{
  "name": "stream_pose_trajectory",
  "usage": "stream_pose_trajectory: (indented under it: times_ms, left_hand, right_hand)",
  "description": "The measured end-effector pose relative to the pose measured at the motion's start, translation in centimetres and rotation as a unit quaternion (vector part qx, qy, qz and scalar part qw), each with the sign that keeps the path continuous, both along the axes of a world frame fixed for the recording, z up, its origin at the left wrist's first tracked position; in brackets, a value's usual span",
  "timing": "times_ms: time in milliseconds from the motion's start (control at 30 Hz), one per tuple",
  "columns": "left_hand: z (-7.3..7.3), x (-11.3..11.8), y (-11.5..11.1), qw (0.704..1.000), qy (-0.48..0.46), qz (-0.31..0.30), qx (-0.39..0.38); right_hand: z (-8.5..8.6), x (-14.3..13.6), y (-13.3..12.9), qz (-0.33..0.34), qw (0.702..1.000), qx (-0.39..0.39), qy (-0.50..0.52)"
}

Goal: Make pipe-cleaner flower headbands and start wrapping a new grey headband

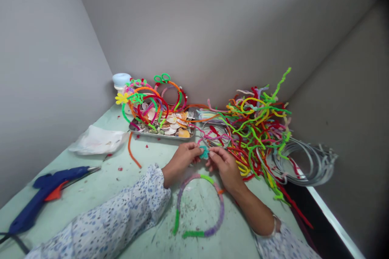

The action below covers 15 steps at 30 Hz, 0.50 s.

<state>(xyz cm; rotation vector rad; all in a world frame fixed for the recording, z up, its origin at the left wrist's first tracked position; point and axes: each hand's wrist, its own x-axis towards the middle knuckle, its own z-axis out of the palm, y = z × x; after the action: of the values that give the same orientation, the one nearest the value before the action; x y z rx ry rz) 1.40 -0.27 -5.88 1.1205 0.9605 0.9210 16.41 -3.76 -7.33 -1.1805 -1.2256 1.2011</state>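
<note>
Between my two hands is a small teal pipe-cleaner shape (204, 152), folded into loops like a flower. The fingers of my left hand (187, 156) pinch its left side. From the right, my right hand (223, 166) pinches its other edge, thumb and forefinger together. Just below my hands, a headband wrapped in pipe cleaner (219, 210) lies on the table in purple, pink and green sections. A short orange piece sticks out at its right side, close to my right wrist.
A metal tray (161, 134) holds shells, with finished colourful headbands (152, 101) on it. Loose pipe cleaners (258, 129) heap at the right, beside bare metal hoops (313, 162). A blue glue gun (51, 190) and a white plastic bag (99, 139) lie left. Grey walls enclose the table.
</note>
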Motion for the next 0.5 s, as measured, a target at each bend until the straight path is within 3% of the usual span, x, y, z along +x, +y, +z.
stream_pose_trajectory:
  times_ms: [500]
  left_hand:
    - [-0.28,0.28,-0.25,0.999,0.042,-0.012,0.009]
  right_hand:
    - [0.02,-0.38,-0.04,-0.051,0.997,0.017,-0.047]
